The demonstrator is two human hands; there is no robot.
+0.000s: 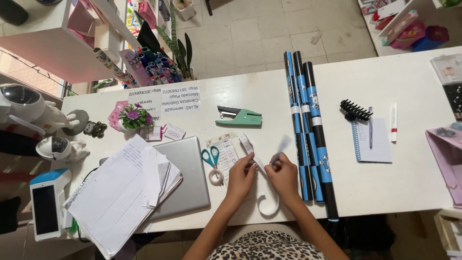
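Both of my hands meet near the front edge of the white table point(404, 86). My left hand point(241, 177) pinches a long white paper strip point(252, 153) that runs from the upper left down into a loop point(268, 206) by the table edge. My right hand point(284, 175) pinches the same strip, with a small pale blue piece point(284, 143) sticking up from its fingers. Three rolls of blue and black wrapping paper point(310, 125) lie just right of my right hand. Green-handled scissors point(210, 157) and a small tape roll point(216, 176) lie just left of my left hand.
A green hole punch point(240, 117) lies beyond my hands. A closed grey laptop point(185, 178) under loose lined papers point(115, 197) fills the left. A spiral notepad point(373, 140) with pen, a black hair claw point(355, 110) and a marker point(393, 122) lie to the right. A card reader point(46, 204) stands far left.
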